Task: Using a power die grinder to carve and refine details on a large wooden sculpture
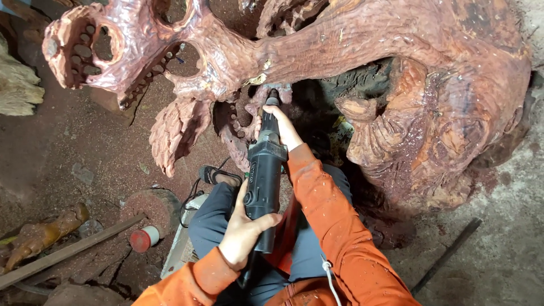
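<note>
A black hand-held power grinder [264, 181] points up and away from me into a large reddish carved wooden sculpture [362, 62]. My left hand [243, 229] grips the rear of the tool's body. My right hand [279, 126] wraps the front of the tool near its nose. The tip [273, 95] meets the wood in a dark hollow under a thick carved branch, beside a carved leaf shape [178, 133]. Both sleeves are orange and dusted with wood chips. I sit with grey trousers, one sandalled foot [218, 177] stretched toward the carving.
The ground is covered in red sawdust. A small red-and-white can [144, 238] and a round wooden block [153, 207] lie at the left, with a long wooden stick [68, 252] and root pieces. A dark metal rod [447, 255] lies at the right. A black cable [190, 201] runs by my leg.
</note>
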